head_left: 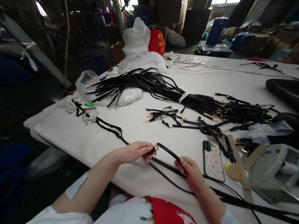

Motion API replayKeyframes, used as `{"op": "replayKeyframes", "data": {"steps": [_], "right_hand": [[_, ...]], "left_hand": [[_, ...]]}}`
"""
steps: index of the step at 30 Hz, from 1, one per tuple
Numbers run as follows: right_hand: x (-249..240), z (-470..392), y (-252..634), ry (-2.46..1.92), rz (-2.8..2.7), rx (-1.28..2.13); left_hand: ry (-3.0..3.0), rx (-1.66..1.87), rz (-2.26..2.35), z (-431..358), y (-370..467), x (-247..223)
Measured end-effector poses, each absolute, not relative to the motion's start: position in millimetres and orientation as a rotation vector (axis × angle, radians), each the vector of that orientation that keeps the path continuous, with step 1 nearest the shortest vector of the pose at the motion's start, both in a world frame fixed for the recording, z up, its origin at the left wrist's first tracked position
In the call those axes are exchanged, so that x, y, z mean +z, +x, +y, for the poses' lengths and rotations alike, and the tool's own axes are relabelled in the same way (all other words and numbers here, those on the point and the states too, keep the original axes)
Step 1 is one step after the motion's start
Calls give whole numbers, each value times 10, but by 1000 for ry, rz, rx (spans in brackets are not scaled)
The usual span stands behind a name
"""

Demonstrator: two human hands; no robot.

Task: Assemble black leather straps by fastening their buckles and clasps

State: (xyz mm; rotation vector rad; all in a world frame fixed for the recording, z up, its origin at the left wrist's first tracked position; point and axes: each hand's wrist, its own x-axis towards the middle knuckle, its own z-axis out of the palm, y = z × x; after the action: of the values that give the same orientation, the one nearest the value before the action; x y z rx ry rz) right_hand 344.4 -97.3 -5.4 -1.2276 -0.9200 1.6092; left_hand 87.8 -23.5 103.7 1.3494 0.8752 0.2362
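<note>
By the front edge of the desk [76, 137], the left hand [138, 152] grips a buckle end [155, 148] and the right hand [190, 171] pinches a black strap [168, 151] between its fingers.

Through the head camera I see a phone [213, 162] in patterned case, lying on the white bench [79, 140]. Near it is a round yellow object [233, 171]. Farther, a red bag [157, 42] is just beside a whitish plastic bag [136, 37]; behind are cardboard boxes [171, 11].

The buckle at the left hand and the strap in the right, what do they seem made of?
Buckle: probably polished metal, since its thin, light-toned frame glints. Strap: leather or imitation leather, smooth and black with a soft sheen; which one stays unclear.
</note>
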Motion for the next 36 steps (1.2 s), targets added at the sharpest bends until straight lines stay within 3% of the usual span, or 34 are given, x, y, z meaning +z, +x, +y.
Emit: {"op": "replayKeyframes", "data": {"steps": [7, 24, 31, 36], "right_hand": [[-96, -966, 3443, -1225, -935, 1592], [-92, -963, 3408, -1227, -1087, 1524], [176, -1079, 3391, -1279, -1476, 881], [186, -1197, 3452, -1391, -1125, 743]], "left_hand": [[1102, 608, 816, -149, 1023, 804], [1261, 275, 839, -420, 1751, 353], [1542, 314, 991, -470, 1892, 397], [1726, 304, 1004, -449, 1857, 482]]}}
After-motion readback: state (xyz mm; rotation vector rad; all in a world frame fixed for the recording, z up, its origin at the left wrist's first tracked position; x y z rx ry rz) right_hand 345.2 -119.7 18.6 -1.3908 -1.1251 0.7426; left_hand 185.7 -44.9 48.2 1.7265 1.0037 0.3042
